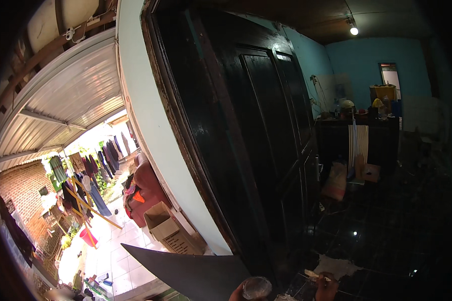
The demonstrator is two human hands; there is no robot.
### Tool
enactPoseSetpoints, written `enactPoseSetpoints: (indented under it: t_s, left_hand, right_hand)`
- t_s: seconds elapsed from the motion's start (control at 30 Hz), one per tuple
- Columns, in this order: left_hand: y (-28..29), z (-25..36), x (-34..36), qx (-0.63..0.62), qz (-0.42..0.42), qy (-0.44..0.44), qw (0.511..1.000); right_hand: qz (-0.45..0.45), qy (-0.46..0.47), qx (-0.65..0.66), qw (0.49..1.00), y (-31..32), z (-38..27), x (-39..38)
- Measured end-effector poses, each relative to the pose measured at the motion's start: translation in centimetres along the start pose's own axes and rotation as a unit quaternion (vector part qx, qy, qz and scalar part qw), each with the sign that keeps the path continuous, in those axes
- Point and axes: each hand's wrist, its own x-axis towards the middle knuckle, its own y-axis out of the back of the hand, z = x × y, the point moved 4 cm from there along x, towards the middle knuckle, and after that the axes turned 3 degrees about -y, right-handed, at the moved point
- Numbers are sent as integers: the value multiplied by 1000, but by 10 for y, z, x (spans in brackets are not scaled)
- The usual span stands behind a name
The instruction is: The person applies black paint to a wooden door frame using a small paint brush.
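Observation:
Low in the view, my left hand [237, 292] is closed round a clear round container [257, 288]; its contents are hard to make out. A little to the right, my right hand [326, 288] grips a slim, pale tool that looks like a paintbrush [312, 274], its end pointing left. Beyond that hand, a pale irregular patch [338, 266] lies on the dark tiled floor. A tall dark panelled door [266, 115] stands in front of me, touched by neither hand.
Left of my hands is a dark grey panel [196, 271]. Outside stand a cardboard box [168, 228], a red sofa [150, 180], hanging laundry [85, 175] and a pink bucket [88, 238]. Inside, a sack [335, 181] rests near a cluttered dark counter [336, 131].

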Motion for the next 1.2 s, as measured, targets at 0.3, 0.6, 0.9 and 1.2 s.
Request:
enactPoseSetpoints:
  t_s: [0.3, 0.6, 0.9, 1.2]
  left_hand:
    - [-15, 87, 34, 127, -16, -25, 991]
    - [-16, 114, 42, 200, 27, -70, 977]
    - [-34, 119, 19, 302, 4, -124, 945]
    - [-37, 101, 5, 295, 7, -105, 950]
  right_hand:
    - [-120, -93, 217, 964, -3, -141, 59]
    - [-212, -37, 238, 947, -15, -190, 78]
    - [-350, 149, -88, 921, -39, -201, 54]
    - [-308, 188, -120, 925, -66, -183, 33]
